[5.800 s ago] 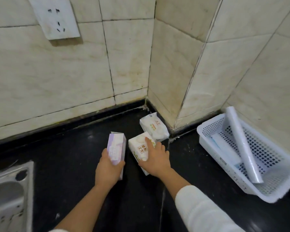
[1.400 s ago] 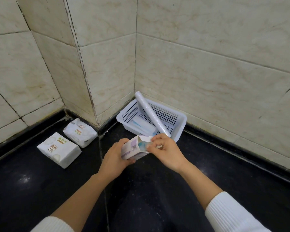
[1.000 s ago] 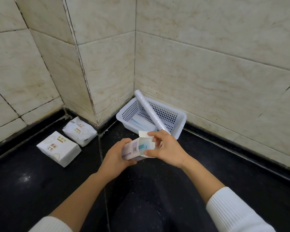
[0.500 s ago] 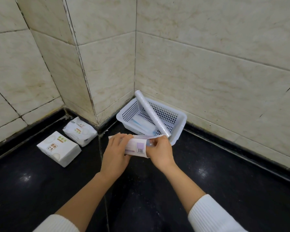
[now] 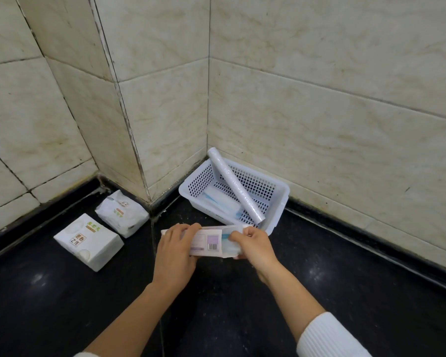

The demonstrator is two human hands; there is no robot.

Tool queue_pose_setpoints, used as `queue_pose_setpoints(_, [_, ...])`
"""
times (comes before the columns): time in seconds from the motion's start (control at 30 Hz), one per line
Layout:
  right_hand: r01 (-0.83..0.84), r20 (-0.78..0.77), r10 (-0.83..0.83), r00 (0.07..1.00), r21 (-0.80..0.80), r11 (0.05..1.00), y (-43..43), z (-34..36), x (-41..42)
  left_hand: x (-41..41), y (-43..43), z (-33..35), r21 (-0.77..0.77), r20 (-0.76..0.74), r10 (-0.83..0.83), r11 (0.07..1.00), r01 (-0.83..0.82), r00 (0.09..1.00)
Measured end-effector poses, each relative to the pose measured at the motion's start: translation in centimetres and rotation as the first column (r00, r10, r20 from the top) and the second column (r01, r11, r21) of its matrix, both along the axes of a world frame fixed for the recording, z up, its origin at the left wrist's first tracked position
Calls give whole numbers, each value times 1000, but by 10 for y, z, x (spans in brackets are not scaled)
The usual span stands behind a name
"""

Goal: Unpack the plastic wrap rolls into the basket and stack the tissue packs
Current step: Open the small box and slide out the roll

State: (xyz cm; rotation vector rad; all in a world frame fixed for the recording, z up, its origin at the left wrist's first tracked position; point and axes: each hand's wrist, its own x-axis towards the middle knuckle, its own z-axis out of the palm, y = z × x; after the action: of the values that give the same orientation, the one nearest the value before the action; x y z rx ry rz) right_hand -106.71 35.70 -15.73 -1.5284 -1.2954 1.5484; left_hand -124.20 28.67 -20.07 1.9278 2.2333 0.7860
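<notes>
A long plastic wrap box (image 5: 206, 242) with a barcode label lies sideways in front of me, just above the black counter. My left hand (image 5: 174, 256) holds its left end. My right hand (image 5: 255, 247) grips the roll's blue-and-white end that shows at the box's open right end. Behind it, a white perforated basket (image 5: 278, 202) sits in the wall corner with one bare wrap roll (image 5: 236, 186) leaning on its rim and a flat wrapped pack (image 5: 222, 202) inside. Two white tissue packs (image 5: 88, 240) (image 5: 121, 213) lie side by side at the left.
Tiled walls close in the counter (image 5: 319, 279) behind and on the right, with a jutting wall corner (image 5: 139, 176) between the tissue packs and the basket. A dark raised lip runs along the wall foot.
The view turned from the tissue packs to the basket. I turned the box from end-on to sideways, its end flap came open, and my right hand took hold of the roll end.
</notes>
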Motion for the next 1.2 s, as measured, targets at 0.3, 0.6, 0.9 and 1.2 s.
queue_pose_setpoints(0.3, [78,39,-78,996,-2,997,90,34,27,-21,42,-2,-184,57,199,965,-185,978])
queue_pose_setpoints(0.6, [255,165,-245,955,-46,966,147,-11,31,-29,67,-28,-277,256,327,926,-255,910])
queue_pose_setpoints(0.9, [225,286,-204,936,-43,973,155,-35,20,-39,57,-48,-249,386,434,899,-361,814])
queue_pose_setpoints(1.2, [-371,807,342,481,-166,914,154,-39,-4,-35,53,-43,-220,395,370,927,-305,841])
